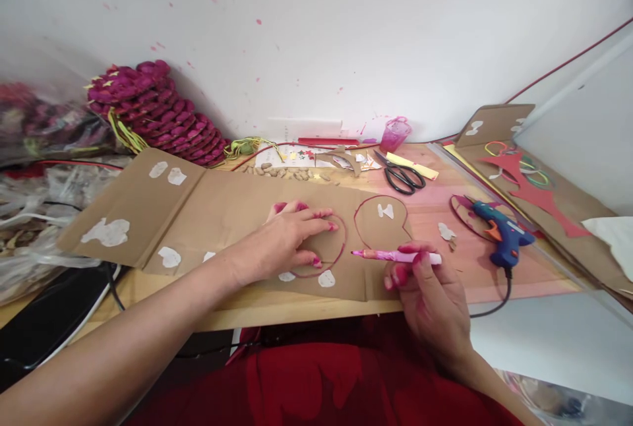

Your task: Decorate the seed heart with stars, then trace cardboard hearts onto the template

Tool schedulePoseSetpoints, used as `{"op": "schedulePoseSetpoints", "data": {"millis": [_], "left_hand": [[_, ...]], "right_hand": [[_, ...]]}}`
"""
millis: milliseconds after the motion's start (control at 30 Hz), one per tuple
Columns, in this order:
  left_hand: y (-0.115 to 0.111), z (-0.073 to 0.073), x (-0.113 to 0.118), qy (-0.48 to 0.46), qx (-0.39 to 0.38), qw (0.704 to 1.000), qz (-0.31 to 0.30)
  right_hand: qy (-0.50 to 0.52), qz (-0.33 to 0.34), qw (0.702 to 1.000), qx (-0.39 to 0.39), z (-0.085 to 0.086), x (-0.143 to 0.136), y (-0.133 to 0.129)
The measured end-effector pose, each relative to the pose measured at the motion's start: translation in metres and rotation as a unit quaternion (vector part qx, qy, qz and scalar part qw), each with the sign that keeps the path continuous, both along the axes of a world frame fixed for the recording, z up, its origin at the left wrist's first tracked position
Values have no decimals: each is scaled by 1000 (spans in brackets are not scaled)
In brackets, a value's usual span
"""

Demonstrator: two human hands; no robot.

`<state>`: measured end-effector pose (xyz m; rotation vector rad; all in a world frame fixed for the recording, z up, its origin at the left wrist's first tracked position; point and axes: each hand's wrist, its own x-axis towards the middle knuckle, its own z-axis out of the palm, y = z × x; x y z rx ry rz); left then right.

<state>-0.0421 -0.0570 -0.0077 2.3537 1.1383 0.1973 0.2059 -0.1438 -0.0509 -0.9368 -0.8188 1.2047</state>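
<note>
My left hand [297,235] lies with its fingers apart on a long folded sheet of brown cardboard [222,198]. A dark pink curved line [345,248] runs around its fingers; whether a cut piece lies beneath the palm I cannot tell. In my right hand [430,287] is a pink and white felt-tip pen [395,255], its dark tip pointing left, close to the curved line. Right of that line, a second rounded outline with a notch [358,221] is drawn on the cardboard. Pink stains mark the fingertips of both hands.
Black-handled scissors [403,175] lie behind the cardboard. At the right are a blue glue gun [507,235] with its cable and red paper scraps [544,205]. A magenta peanut-shell-like stack [158,113] leans at the back left, near a pink-stained cup [394,134] and loose peanut shells [297,174].
</note>
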Motion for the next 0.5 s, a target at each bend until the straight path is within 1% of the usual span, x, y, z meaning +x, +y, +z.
{"op": "schedulePoseSetpoints", "data": {"millis": [67,133,267,367,500], "left_hand": [[4,-3,-2,-21,-13,1000,3],[10,-7,-5,-62,-15,998,12],[17,-14,-11,-161,-37,985,53],[17,-13,-12,-213,-77,971,75],[15,-10,-5,-237,-98,963,86]], "right_hand": [[-4,-2,1000,-1,0,0,0],[-7,-9,1000,1,-1,-1,0],[-20,-10,1000,7,-1,-2,1],[-28,-6,999,15,-1,-2,1],[-31,-6,999,14,-1,-1,0]]}}
